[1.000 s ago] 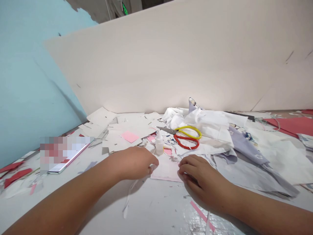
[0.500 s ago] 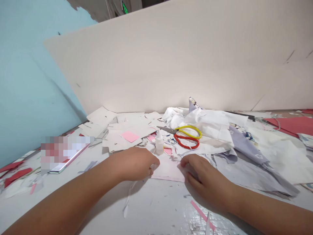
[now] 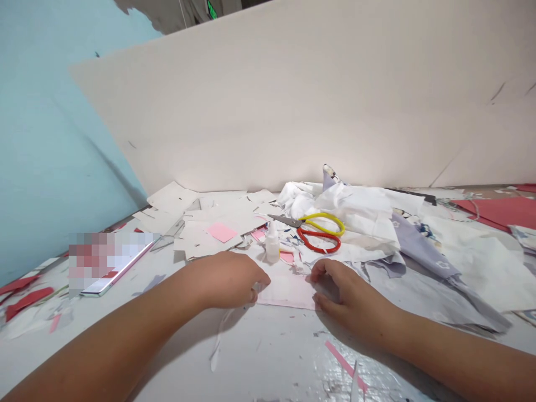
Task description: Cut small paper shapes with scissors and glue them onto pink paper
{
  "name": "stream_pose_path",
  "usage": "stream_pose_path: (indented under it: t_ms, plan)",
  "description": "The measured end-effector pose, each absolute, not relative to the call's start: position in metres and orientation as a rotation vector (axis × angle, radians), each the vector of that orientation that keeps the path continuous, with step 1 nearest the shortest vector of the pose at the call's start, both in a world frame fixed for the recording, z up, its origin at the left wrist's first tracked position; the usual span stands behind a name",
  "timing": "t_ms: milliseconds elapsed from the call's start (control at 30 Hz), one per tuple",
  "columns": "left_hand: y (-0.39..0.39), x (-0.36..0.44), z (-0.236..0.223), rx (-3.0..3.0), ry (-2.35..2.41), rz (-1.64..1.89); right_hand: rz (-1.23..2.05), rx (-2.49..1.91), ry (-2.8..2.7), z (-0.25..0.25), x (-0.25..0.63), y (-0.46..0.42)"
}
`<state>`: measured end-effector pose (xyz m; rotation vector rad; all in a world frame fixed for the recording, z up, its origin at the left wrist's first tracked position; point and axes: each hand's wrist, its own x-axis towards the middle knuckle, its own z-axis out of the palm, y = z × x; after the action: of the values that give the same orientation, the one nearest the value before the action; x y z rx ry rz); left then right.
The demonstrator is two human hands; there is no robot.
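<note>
A pale pink, flat sheet [image 3: 288, 291], paper or thin cloth, lies on the table between my hands. My left hand [image 3: 234, 279] is at its left edge, thumb and index fingertip slightly apart. At the right edge, my right hand [image 3: 352, 296] curves with a gap between thumb and index finger. Whether the fingertips still touch the sheet is hard to tell. Just behind it stands a small white translucent bottle [image 3: 272, 243]. Scissors [image 3: 320, 231] with one yellow and one red handle rest on the scraps behind my right hand.
White and lavender cloth [image 3: 355, 212] is heaped at the back right. Pale card pieces [image 3: 209, 223] and a pink square [image 3: 221, 232] lie at the back left. A phone [image 3: 121, 271] is at left. Red sheets [image 3: 498, 212] lie far right, a pink strip [image 3: 345, 365] in front.
Both hands' fingers have loosened and parted a little at the sheet's edges. The sheet stays flat in nearly the same place, and the view has shifted slightly.
</note>
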<state>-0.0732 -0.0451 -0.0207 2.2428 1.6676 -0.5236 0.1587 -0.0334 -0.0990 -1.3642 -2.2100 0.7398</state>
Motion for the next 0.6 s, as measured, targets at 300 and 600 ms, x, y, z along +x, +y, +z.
stream_pose_path:
  t_ms: [300,600]
  plan:
    - [-0.0469,-0.0687,-0.0174,2.296,1.605,-0.532,0.681,-1.351,-2.246,-0.0981,0.1581,-0.0322]
    - [-0.0482,-0.0699,-0.0126,2.280,1.598,-0.522,0.646,-1.342,-2.261,-0.0990,0.1589,-0.0336]
